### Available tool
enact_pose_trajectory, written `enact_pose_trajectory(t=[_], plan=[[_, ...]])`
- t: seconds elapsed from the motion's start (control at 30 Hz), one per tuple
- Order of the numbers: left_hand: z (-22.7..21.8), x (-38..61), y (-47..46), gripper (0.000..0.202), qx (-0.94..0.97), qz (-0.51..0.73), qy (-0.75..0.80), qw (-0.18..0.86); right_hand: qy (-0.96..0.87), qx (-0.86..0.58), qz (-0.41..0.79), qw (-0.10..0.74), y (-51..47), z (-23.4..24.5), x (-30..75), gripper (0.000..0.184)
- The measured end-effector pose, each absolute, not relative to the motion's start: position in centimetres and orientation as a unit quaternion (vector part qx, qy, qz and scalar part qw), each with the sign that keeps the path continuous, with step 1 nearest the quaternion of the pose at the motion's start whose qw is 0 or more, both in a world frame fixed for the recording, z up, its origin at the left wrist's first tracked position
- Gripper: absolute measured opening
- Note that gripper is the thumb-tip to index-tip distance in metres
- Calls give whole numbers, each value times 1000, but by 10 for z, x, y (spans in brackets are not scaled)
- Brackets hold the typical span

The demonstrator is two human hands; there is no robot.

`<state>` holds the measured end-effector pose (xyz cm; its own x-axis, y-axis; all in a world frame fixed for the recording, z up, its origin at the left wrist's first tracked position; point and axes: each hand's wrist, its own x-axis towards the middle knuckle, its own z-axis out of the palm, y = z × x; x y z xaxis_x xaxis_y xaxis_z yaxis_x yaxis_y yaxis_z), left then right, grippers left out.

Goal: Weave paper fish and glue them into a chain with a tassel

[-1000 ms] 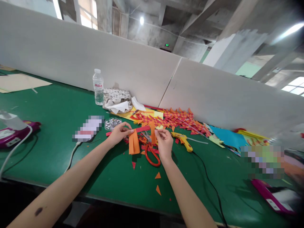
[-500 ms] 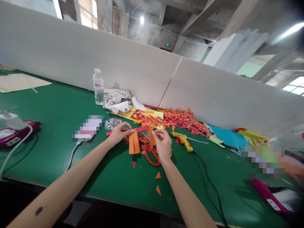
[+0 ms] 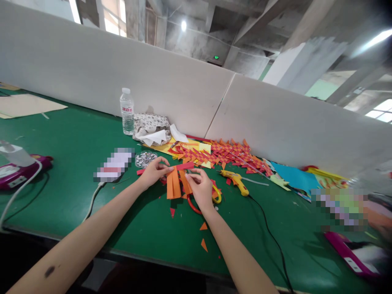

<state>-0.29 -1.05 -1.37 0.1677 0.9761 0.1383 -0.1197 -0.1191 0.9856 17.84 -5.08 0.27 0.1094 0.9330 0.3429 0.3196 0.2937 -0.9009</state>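
My left hand (image 3: 154, 171) pinches the left end of a red paper strip (image 3: 184, 165) from which several orange paper strips (image 3: 173, 185) hang down onto the green table (image 3: 76, 171). My right hand (image 3: 200, 188) is closed on another orange strip (image 3: 185, 182) and holds it against the red strip, just right of the hanging ones. Red-handled scissors (image 3: 192, 204) lie under my right hand, partly hidden by it.
A yellow glue gun (image 3: 236, 180) with a black cord lies to the right. A heap of woven red and orange paper pieces (image 3: 226, 154), a small dish of googly eyes (image 3: 144, 159), a water bottle (image 3: 126, 112) and a cloth bag stand behind. Paper scraps litter the table.
My right hand has carried its orange strip to the left, from above the scissors to right beside the hanging strips. My left hand has stayed in place on the red strip.
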Motion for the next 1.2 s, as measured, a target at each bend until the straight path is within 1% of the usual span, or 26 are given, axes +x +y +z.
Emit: enact_pose_trajectory(t=[0.1, 0.23, 0.43, 0.6, 0.77, 0.87, 1.03, 1.2], plan=[[-13, -2, -11, 36, 543, 511, 394, 537, -604, -511, 299, 534, -52, 1, 176, 23], [-12, -1, -11, 36, 539, 507, 394, 545, -582, -501, 347, 538, -51, -1, 174, 32], [-9, 1, -13, 37, 531, 520, 410, 529, -556, -494, 398, 537, -48, -8, 175, 36], [-9, 1, -13, 35, 539, 536, 402, 510, -523, -490, 452, 532, -47, -4, 174, 40], [-7, 6, -17, 32, 572, 542, 371, 491, -450, -453, 514, 573, -44, 1, 170, 43], [-4, 11, -23, 31, 590, 530, 357, 494, -448, -442, 507, 589, -43, -1, 169, 43], [-1, 16, -28, 33, 589, 517, 359, 507, -462, -432, 491, 598, -44, -2, 168, 36], [-4, 14, -25, 33, 581, 500, 350, 538, -442, -453, 478, 609, -43, -1, 170, 35]])
